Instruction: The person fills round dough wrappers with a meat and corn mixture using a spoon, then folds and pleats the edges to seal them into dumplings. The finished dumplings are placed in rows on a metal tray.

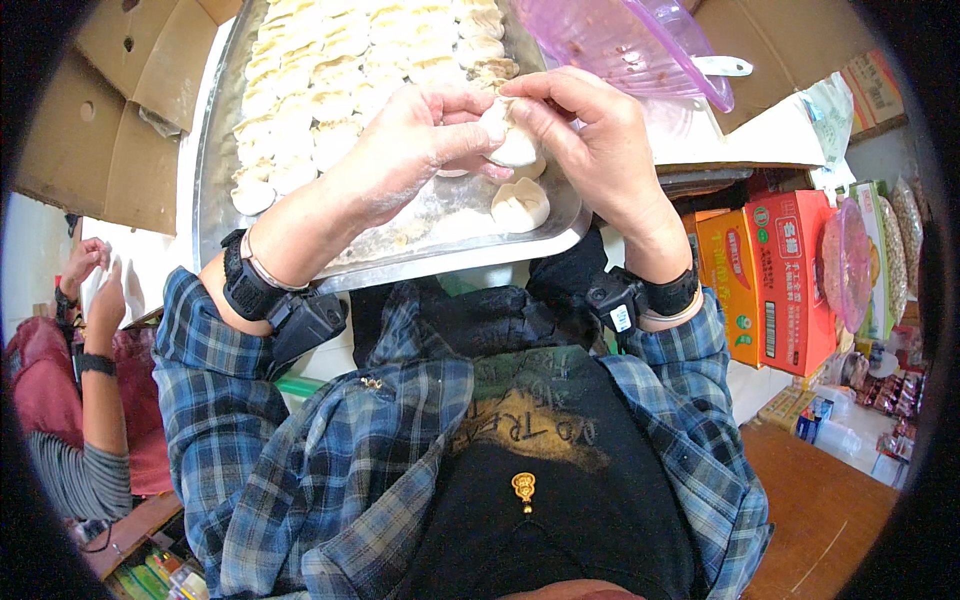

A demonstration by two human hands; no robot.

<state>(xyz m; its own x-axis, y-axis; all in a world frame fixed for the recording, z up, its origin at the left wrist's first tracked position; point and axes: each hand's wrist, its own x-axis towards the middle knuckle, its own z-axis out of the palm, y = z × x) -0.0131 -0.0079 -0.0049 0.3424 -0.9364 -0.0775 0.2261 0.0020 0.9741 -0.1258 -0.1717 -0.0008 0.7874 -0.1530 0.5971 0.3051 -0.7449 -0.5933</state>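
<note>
- Leaning over the metal tray [365,246], I have its near rim running just in front of me at 7 o'clock from my fingers, and its corner bends up at 5.
- Open room lies between 7 and 8 o'clock, a bare, flour-dusted stretch of tray below my left hand [425,140].
- At 2 o'clock the space is tighter: a translucent purple bowl [625,45] sits tilted near my right hand [590,120], a white handle [722,66] sticking out past its rim.
- The dumpling [514,150] is between my two hands, over the tray's right part. My right thumb and forefinger pinch its upper edge; my left fingers grasp it from the 9 o'clock side.
- Just below it, at 6 o'clock, one pleated dumpling [521,207] rests on the tray by the corner.
- Rows of shaped dumplings [335,72] crowd the tray from 9 round to 12 o'clock, set close together.
- Tall brown cardboard [125,110] stands beyond the tray at 9 o'clock.
- At 8 o'clock, another person's hands [95,275] are raised near each other beside a white surface; I cannot tell what they hold.
- At 4 o'clock stand an orange box [728,285] and a red box [797,285], and at 5 lies a brown wooden surface [820,500].
</note>
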